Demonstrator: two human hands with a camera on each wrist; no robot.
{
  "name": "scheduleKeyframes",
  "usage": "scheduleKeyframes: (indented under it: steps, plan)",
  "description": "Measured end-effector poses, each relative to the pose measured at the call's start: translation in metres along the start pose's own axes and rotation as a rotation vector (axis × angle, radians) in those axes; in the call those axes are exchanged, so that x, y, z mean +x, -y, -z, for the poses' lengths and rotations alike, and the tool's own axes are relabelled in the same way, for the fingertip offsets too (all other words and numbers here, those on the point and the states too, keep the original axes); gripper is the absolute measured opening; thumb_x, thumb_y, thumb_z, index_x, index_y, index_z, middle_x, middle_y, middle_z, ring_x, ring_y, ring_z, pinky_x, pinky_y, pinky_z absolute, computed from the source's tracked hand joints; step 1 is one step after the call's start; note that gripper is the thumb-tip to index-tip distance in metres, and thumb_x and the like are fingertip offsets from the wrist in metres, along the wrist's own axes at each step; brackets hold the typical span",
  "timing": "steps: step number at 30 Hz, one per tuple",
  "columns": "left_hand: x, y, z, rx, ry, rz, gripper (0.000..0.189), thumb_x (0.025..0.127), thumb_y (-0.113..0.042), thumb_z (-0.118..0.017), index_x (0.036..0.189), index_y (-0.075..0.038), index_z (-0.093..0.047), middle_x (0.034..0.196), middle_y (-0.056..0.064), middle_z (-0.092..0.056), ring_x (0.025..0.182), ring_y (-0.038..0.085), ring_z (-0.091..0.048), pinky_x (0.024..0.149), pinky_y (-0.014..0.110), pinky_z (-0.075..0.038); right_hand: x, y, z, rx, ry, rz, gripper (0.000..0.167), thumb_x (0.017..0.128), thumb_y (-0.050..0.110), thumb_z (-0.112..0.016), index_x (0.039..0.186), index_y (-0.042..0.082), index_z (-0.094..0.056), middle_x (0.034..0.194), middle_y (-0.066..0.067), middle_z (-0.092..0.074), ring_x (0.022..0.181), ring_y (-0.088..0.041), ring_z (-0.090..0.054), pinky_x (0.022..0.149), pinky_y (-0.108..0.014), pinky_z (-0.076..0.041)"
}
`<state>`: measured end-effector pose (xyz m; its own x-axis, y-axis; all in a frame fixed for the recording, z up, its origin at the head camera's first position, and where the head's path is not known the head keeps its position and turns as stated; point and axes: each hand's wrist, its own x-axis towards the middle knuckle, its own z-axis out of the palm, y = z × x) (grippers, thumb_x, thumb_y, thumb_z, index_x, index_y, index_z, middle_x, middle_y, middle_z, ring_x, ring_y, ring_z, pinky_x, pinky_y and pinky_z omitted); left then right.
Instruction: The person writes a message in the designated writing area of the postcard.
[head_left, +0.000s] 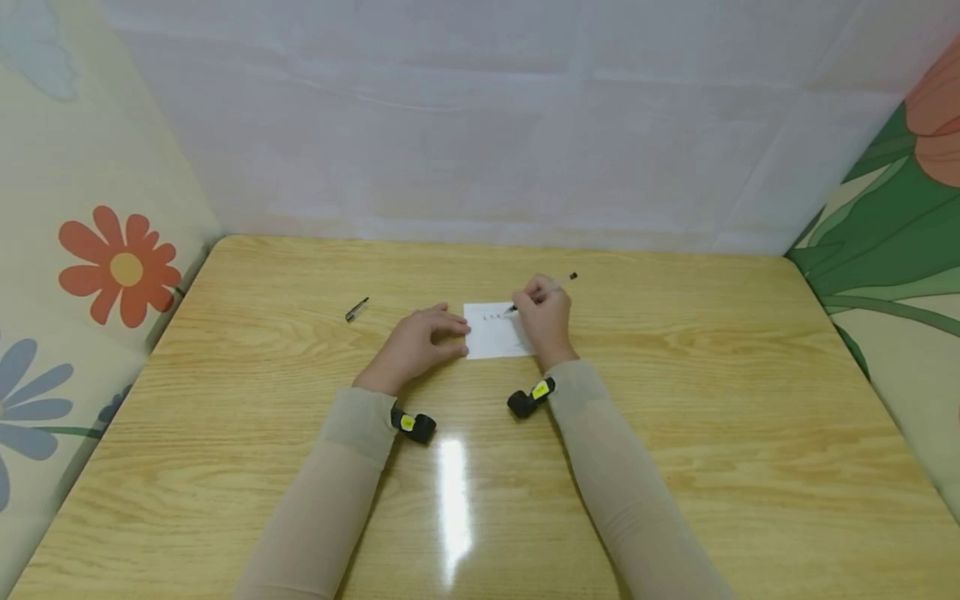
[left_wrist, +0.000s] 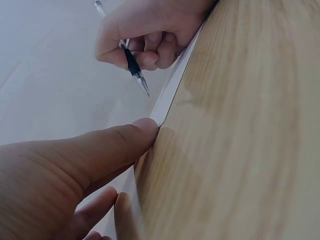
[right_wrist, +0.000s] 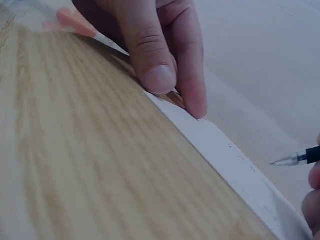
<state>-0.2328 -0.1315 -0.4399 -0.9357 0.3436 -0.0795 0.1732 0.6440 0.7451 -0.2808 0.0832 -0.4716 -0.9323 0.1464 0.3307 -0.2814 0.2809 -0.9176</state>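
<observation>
A small white sheet of paper [head_left: 491, 340] lies on the wooden table, with a short row of dark marks near its top edge. My right hand [head_left: 546, 321] grips a clear pen [left_wrist: 133, 64] with a black grip section, its other fingers curled beneath. In the left wrist view the pen tip seems a little above the paper. At the sheet's left edge, my left hand [head_left: 423, 337] rests its thumb and fingertips on the paper, fingers extended and spread. The right wrist view shows the left thumb [right_wrist: 159, 77] at the paper's near corner.
Left of the left hand, a pen cap [head_left: 357, 309] lies on the table [head_left: 712, 400]. A white cloth backdrop [head_left: 465, 125] hangs behind the table's far edge. Flower-printed panels [head_left: 120, 267] stand at both sides. Black wrist cameras [head_left: 415, 425] sit on both sleeves.
</observation>
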Motion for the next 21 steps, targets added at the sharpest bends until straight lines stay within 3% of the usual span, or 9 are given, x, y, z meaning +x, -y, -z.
scheduleKeyframes:
  steps: [4, 21]
  plan:
    - [-0.0004, 0.0002, -0.0003, -0.006, 0.002, 0.007, 0.034, 0.092, -0.018, -0.077, 0.124, -0.010, -0.072, 0.143, 0.007, -0.060, 0.151, 0.029, -0.028, 0.125, 0.053, -0.015, 0.0012, -0.0031, 0.0028, -0.005, -0.022, 0.008, 0.022, 0.083, 0.002, -0.061, 0.064, 0.007, -0.051, 0.063, -0.003, -0.049, 0.058, -0.015, -0.043, 0.051, -0.024, -0.035]
    - [0.0006, 0.0036, -0.0007, 0.002, -0.012, 0.001, 0.034, 0.091, -0.019, -0.078, 0.124, -0.011, -0.073, 0.143, 0.006, -0.060, 0.151, 0.029, -0.028, 0.125, 0.054, -0.017, 0.0035, -0.0012, 0.0040, 0.001, 0.064, -0.021, 0.021, 0.085, 0.004, -0.062, 0.066, 0.007, -0.054, 0.056, -0.003, -0.056, 0.050, -0.012, -0.054, 0.047, -0.021, -0.042]
